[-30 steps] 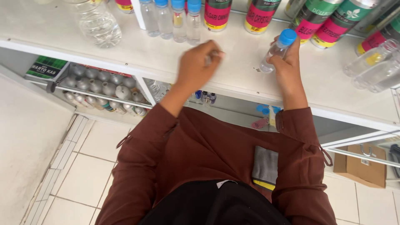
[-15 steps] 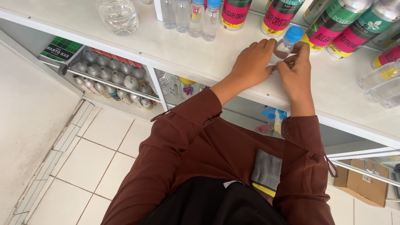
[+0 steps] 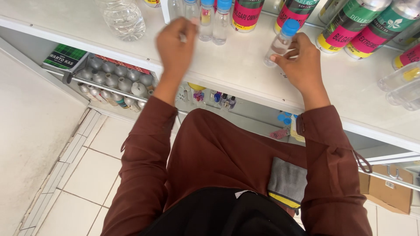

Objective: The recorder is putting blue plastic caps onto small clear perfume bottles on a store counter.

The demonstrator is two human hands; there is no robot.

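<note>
On white counter, right hand gripping small bottle

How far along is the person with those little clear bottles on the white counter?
Three small clear blue-capped bottles already stand together at the back of the white counter. The right hand holds another small clear blue-capped bottle, tilted. The left hand is raised near the row, blurred. That tilted bottle is not yet set down.

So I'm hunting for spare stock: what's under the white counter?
Under the white counter a shelf holds grey metal bottles and small coloured vials. The person's arms and body cover the rest.
</note>
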